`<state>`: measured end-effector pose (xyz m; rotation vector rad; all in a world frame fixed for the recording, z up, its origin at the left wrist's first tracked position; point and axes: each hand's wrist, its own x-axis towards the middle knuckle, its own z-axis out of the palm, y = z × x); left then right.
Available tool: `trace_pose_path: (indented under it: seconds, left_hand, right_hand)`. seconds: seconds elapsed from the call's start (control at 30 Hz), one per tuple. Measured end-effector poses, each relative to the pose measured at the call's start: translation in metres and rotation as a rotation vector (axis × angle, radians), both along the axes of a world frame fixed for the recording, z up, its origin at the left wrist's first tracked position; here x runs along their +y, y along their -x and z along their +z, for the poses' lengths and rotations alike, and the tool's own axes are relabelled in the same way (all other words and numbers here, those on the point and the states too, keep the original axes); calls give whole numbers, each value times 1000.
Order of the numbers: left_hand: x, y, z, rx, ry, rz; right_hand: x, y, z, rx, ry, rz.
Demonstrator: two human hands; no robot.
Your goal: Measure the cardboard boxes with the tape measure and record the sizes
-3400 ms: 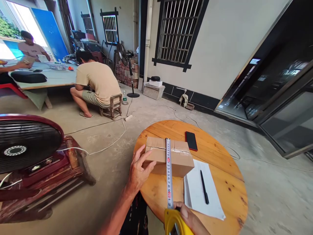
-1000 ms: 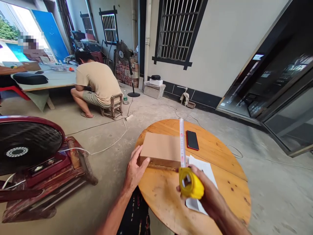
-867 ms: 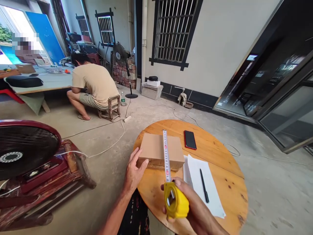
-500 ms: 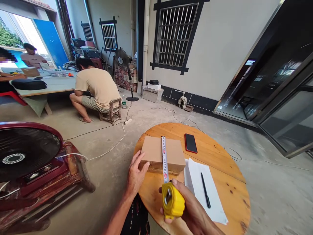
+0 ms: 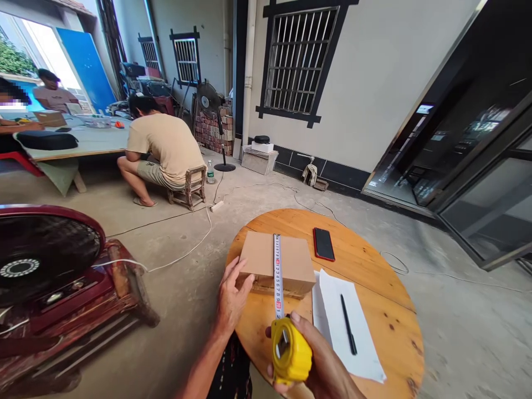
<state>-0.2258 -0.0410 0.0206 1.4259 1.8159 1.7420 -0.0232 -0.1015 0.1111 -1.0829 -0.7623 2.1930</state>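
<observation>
Here, the tape lies across the box

Your right hand [image 5: 328, 368] is closed around the yellow case of the tape measure [image 5: 290, 352], thumb on top, held at the near edge of the round wooden table [image 5: 374, 260]. From the case the white blade [image 5: 276, 271] runs straight away from you, up the near side of the cardboard box [image 5: 295, 260] and over its top to the far edge. Black digits read along the blade, single figures in sequence up to 9, with a red mark near the box's near edge; the finer print is too small to read.

Your left hand [image 5: 230, 296] is open, fingers spread and pressed against the box's left end, thumb by the near corner. The box lies flat on the left half of the table, with its plain brown top facing up.

Just right of the box lies a dark phone [image 5: 323, 244] with a red rim, screen up. Nearer you, a white sheet of paper [image 5: 332, 302] touches the box's right corner, and a black pen [image 5: 348, 332] lies on it.

On the floor to your left stands a dark red fan [image 5: 41, 260]. Farther off a person in a beige shirt [image 5: 166, 144] sits bent forward on a small wooden stool [image 5: 192, 185] beside a long table [image 5: 95, 143].
</observation>
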Motion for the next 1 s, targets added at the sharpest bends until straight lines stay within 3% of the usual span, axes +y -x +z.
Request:
trace_pose_path:
  seconds: [0.33,0.5,0.7,0.8,1.0]
  left_hand:
    - [-2,0,7,3,33,7]
    - [-14,7,33,-4,11,25]
    - [-10,20,72,-318,-27,-155]
    - [-7,19,81,-381,31,-205]
    - [-12,10,82,-267,126,-132]
  right_hand:
    - [-4,13,-6,22,-112,-5]
    - [-15,-8,-1,-17,-297,54]
    - [-46,-40,-11,-80,-260,215]
    - [-56,-49,-21,-235,-278,276]
    - [-57,-58,-22,-470,-347,331]
